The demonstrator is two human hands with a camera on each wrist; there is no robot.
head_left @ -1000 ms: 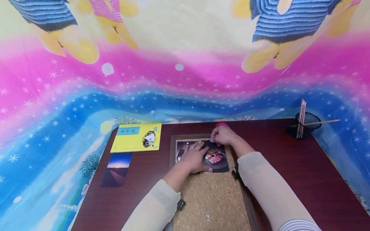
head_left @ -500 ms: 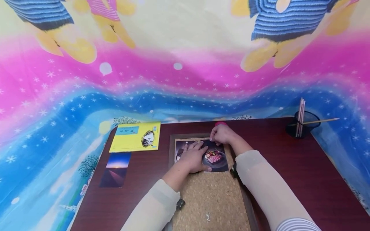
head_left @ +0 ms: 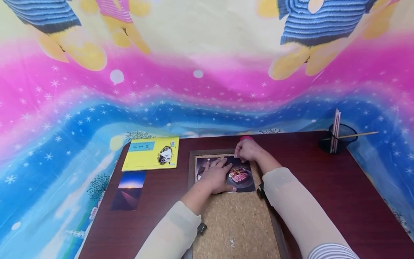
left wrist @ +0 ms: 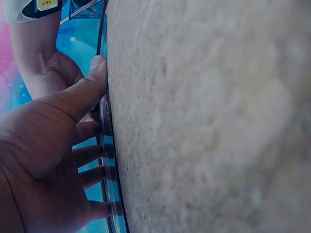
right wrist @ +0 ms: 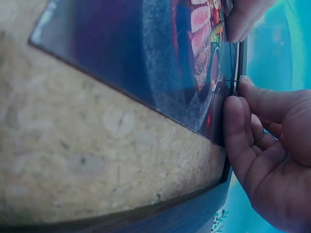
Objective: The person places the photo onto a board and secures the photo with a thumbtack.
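A cork board (head_left: 237,223) in a brown frame lies on the table, with two photos side by side at its far end. One is a dark photo of sliced meat on a plate (head_left: 240,175); the other photo (head_left: 199,169), on the left, is partly covered. My left hand (head_left: 215,177) rests on both photos with its fingers spread. At the far edge of the meat photo, my right hand (head_left: 248,150) pinches a small pushpin between thumb and forefinger. In the right wrist view a thin dark shaft of the pushpin (right wrist: 231,80) shows; the fingertips hide the rest.
A yellow book (head_left: 150,154) and a sunset photo (head_left: 127,190) lie left of the board. Behind my right hand sits a red object (head_left: 246,137), mostly hidden. A black mesh cup (head_left: 346,138) with several pencils stands at the back right. A patterned cloth hangs behind the table.
Both hands keep their places on the photos. The whole head view shifts very slightly; nothing else visibly differs.
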